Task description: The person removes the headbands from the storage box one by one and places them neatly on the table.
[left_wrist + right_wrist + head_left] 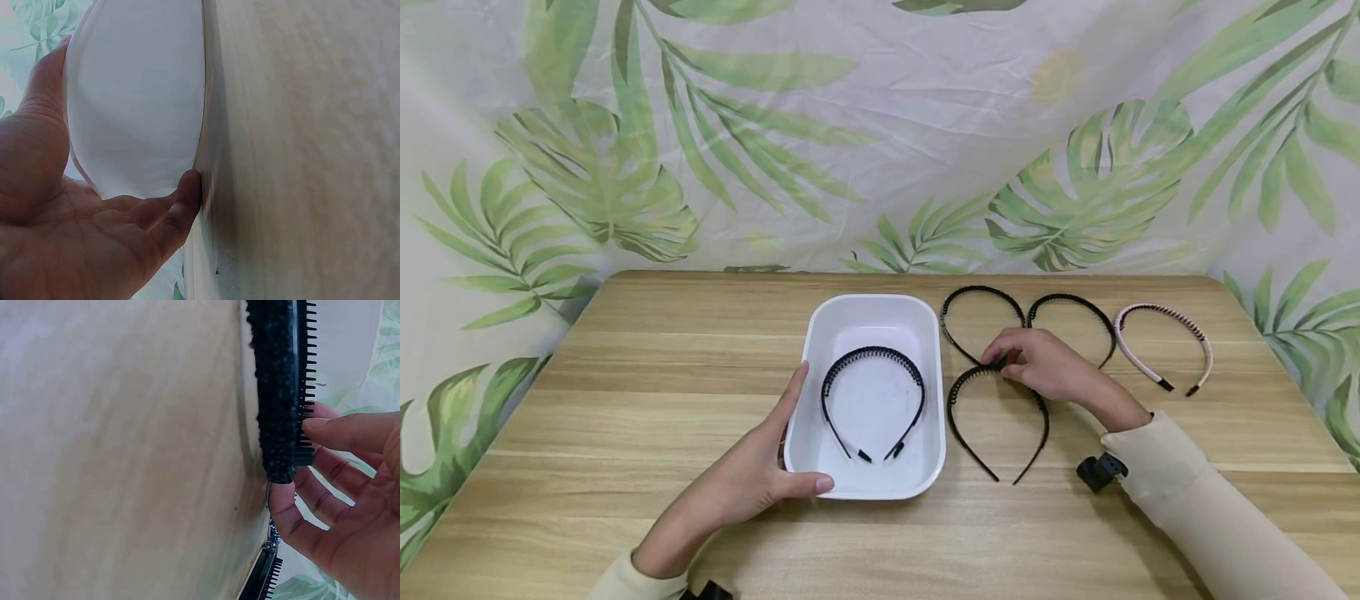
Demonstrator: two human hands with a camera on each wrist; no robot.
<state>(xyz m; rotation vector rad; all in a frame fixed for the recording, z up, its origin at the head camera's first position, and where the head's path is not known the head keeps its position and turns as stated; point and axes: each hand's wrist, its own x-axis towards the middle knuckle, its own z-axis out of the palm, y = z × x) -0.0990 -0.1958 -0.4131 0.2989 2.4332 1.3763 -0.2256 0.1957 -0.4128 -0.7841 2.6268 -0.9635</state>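
Observation:
A white plastic tray (880,481) stands on the table with a black toothed headband (874,351) lying inside it. My left hand (752,475) holds the tray at its left side, thumb over the near rim; in the left wrist view its fingers reach along the outer wall. To the right of the tray, my right hand (1048,365) pinches the top of another black headband (952,412), whose open ends point toward me. Seen from the right wrist, the thumb touches the comb teeth of that dark, grainy-surfaced headband (275,394). Fingertips are partly hidden.
Behind my right hand lie two more black headbands, one on the left (981,289) and one on the right (1071,298). Farther right is a pink headband (1131,354) with black tips. A leaf-patterned cloth (925,150) hangs behind the wooden table (685,358).

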